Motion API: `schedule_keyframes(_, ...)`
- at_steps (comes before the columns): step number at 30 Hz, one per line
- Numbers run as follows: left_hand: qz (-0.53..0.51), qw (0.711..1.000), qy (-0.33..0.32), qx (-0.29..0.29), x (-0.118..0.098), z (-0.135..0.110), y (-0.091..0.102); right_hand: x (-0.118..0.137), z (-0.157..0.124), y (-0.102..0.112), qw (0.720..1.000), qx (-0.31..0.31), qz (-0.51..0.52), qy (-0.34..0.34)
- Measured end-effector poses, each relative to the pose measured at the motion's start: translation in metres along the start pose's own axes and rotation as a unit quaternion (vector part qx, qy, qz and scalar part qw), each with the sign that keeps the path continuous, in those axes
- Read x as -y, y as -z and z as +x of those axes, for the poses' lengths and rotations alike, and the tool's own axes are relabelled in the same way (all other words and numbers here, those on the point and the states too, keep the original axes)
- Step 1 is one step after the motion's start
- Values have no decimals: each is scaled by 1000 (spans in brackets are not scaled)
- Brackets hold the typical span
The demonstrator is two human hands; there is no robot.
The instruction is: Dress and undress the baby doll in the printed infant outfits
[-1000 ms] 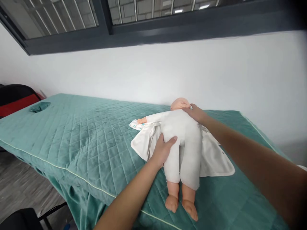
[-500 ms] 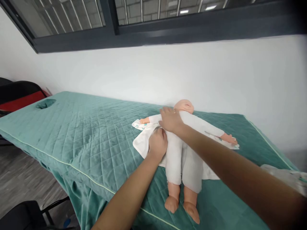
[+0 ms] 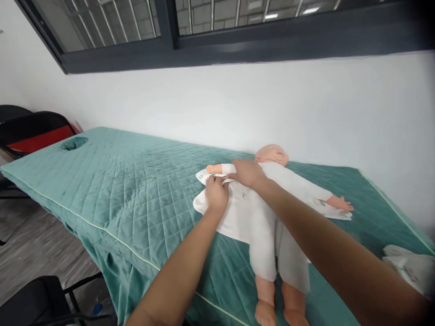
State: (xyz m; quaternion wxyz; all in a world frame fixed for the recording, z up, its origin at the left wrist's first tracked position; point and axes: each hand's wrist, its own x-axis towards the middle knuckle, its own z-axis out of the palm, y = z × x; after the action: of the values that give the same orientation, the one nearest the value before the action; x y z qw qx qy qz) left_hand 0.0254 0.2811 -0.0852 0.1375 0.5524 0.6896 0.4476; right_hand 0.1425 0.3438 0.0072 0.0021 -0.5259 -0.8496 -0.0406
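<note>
A baby doll [image 3: 282, 226] in a white suit lies on its back on the teal quilted table [image 3: 129, 190], head toward the wall. Under it is a white garment [image 3: 234, 219] spread open. My left hand [image 3: 216, 194] is closed, pinching the garment's edge beside the doll's arm. My right hand [image 3: 247, 173] reaches across the doll's chest, and its fingers are closed on the same piece of cloth near the doll's sleeve [image 3: 220, 169].
A second white cloth [image 3: 408, 267] lies at the table's right edge. A face hole [image 3: 74, 143] is at the table's far left end. Black and red chairs [image 3: 34, 131] stand to the left, another dark chair [image 3: 37, 303] below the table's near edge.
Both hands have moved up from the doll's hip and head to the garment by its arm. The garment's left flap now lies over the doll's side. The view has shifted left.
</note>
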Motion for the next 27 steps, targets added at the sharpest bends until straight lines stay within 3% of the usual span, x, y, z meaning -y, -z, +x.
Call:
schedule_keyframes(7,-102,993,55,-27,14,17,3,-6,-15,3,999,-16,25,28)
schedule_keyframes(14,-194,977,79,-38,22,19,5,-10,-34,5,998,8,17,62)
schedule_keyframes(21,-248,963,91,-47,24,18,9,-15,-37,-3,998,37,-32,37)
schedule_keyframes(27,-251,959,105,-77,17,13,11,-15,-40,-13,998,10,-54,29)
